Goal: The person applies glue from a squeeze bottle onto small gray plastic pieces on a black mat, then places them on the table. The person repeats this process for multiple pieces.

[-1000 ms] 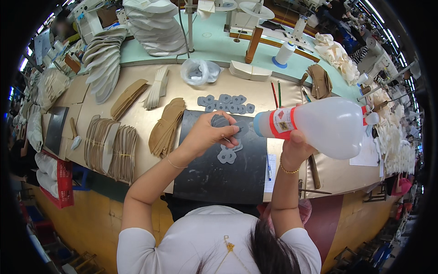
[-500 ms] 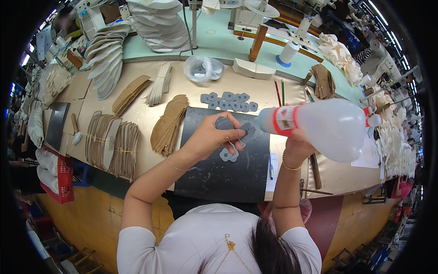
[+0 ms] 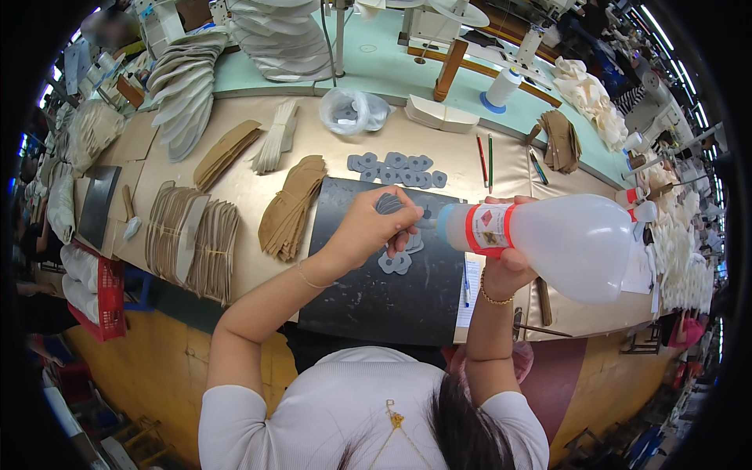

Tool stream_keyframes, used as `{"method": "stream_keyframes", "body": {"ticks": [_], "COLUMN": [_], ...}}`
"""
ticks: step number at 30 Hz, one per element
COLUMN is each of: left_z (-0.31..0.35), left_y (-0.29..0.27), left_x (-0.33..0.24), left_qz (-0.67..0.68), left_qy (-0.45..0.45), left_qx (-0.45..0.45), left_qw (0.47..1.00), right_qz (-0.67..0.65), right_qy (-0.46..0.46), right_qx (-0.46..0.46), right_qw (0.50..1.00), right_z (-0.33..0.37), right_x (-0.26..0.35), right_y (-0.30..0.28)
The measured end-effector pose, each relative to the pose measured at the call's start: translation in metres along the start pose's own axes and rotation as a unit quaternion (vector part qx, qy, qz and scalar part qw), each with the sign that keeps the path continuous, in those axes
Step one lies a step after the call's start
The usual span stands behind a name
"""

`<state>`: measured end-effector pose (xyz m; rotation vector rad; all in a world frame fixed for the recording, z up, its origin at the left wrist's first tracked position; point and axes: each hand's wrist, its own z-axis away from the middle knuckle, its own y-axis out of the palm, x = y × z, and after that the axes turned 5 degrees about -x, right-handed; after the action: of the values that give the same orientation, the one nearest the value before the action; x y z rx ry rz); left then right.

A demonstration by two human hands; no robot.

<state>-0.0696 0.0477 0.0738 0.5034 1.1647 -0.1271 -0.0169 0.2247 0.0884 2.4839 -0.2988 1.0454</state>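
My left hand (image 3: 374, 223) pinches a small stack of grey die-cut pieces (image 3: 387, 204) with holes, above a black board (image 3: 368, 305). One more grey piece shows by its fingertips, beside the bottle's mouth; whether it is held I cannot tell. In my right hand (image 3: 511, 272) a translucent plastic bottle (image 3: 576, 247) with a red-and-white label and light blue neck lies almost level, its mouth pointing at my left hand. Several grey pieces (image 3: 395, 262) rest on the board below my left hand. Beyond the board's far edge, more grey pieces (image 3: 395, 170) are laid out in overlapping rows.
Banded bundles of brown pieces (image 3: 291, 207) stand left of the board. Farther back are a plastic bag (image 3: 345, 112), a white stack (image 3: 441, 115) and a thread cone (image 3: 501, 88). Pencils (image 3: 482, 160) lie to the right, a pen (image 3: 467, 283) on paper near the board.
The bottle's body has dropped a little and my right hand has come lower with it. My left hand has turned slightly, still gripping the stack.
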Motion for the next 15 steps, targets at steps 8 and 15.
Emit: {"method": "stream_keyframes", "body": {"ticks": [8,15], "left_z": [0.0009,0.001], "left_y": [0.0039,0.0032], "left_x": [0.0002,-0.0006], "left_qz": [0.026,0.041], "left_qy": [0.035,0.019], "left_qx": [0.002,-0.001], "left_qw": [0.999,0.999], "right_qz": [-0.001,0.004], "right_qy": [0.035,0.035], "right_qx": [0.006,-0.007], "right_qw": [0.999,0.999], "right_z": [0.0064,0.0036], "right_x": [-0.0009,-0.0003], "right_y": [0.001,-0.0024]}}
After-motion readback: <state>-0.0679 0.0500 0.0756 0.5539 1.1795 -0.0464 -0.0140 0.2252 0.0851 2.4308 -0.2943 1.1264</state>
